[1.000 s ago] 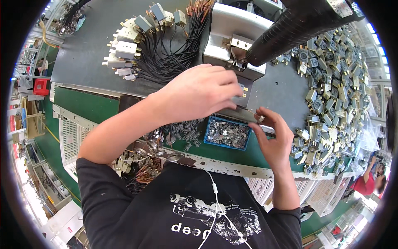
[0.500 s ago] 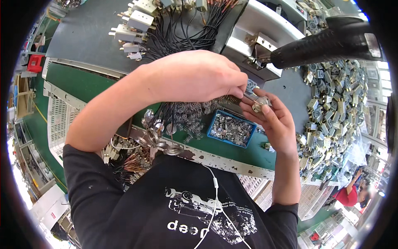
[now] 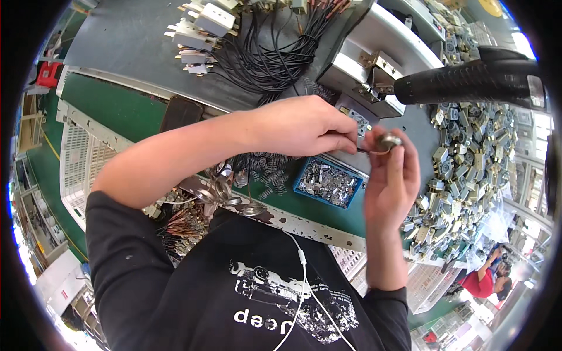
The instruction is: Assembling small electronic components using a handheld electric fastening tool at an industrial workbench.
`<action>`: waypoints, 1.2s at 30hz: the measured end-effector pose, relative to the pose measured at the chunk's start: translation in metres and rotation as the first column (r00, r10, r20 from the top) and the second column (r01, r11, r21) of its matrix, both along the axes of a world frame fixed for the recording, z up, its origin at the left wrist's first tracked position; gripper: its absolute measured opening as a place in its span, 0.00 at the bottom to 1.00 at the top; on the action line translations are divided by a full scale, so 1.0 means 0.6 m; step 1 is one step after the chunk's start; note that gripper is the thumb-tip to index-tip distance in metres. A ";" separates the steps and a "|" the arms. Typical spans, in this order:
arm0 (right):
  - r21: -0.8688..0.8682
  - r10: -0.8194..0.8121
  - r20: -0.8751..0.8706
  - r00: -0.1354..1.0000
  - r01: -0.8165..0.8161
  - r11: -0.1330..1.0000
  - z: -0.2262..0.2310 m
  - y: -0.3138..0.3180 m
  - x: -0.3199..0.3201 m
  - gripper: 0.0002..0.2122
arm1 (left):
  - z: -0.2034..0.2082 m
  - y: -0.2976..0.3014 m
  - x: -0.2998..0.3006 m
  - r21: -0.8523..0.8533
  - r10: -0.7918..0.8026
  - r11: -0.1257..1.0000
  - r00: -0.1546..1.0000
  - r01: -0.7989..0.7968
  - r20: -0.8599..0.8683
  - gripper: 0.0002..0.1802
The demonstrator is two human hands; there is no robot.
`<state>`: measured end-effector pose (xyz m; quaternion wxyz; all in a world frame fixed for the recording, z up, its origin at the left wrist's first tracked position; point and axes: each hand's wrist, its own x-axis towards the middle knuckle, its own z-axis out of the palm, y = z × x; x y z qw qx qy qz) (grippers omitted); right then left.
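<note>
My left hand (image 3: 310,127) reaches across from the left, thumb and forefinger pinched on a thin copper-coloured wire (image 3: 379,153). That wire runs to a small round metal part (image 3: 389,141), which the fingers of my right hand (image 3: 393,178) hold tilted; its underside is hidden. Just behind the fingertips lies a grey part with round holes (image 3: 358,121) at the foot of a metal fixture (image 3: 377,73). Below my hands a blue tray (image 3: 300,188) holds many small metal pieces. Coil springs (image 3: 269,169) are heaped left of it, partly covered by my left forearm.
A thick black handle (image 3: 468,82) juts in from the right. Grey plug bodies with black cables (image 3: 275,50) lie at the back, and a big pile of grey parts (image 3: 462,169) at the right. Round metal cups (image 3: 218,192) sit near my front. A person in red (image 3: 480,284) is farther off.
My right hand has turned and lifted, so the round part is tipped and seen nearly edge-on. My left hand has shifted slightly right and down. The whole view has moved a little.
</note>
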<state>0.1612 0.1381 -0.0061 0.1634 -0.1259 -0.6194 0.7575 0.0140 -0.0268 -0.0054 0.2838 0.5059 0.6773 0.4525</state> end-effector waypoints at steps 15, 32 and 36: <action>0.188 0.389 0.361 0.847 -0.475 0.860 0.047 0.033 -0.007 0.16 | 0.011 -0.029 0.005 0.110 0.072 0.994 0.705 0.009 -0.706 0.09; 0.643 0.035 0.222 0.974 -0.174 0.746 0.083 0.094 0.009 0.13 | 0.038 -0.012 -0.006 -0.063 -0.114 0.993 0.727 0.097 -0.677 0.22; 0.599 0.002 -0.210 0.978 0.126 0.791 0.111 0.119 -0.016 0.14 | 0.057 0.006 -0.024 -0.077 -0.086 0.995 0.872 0.055 -0.482 0.18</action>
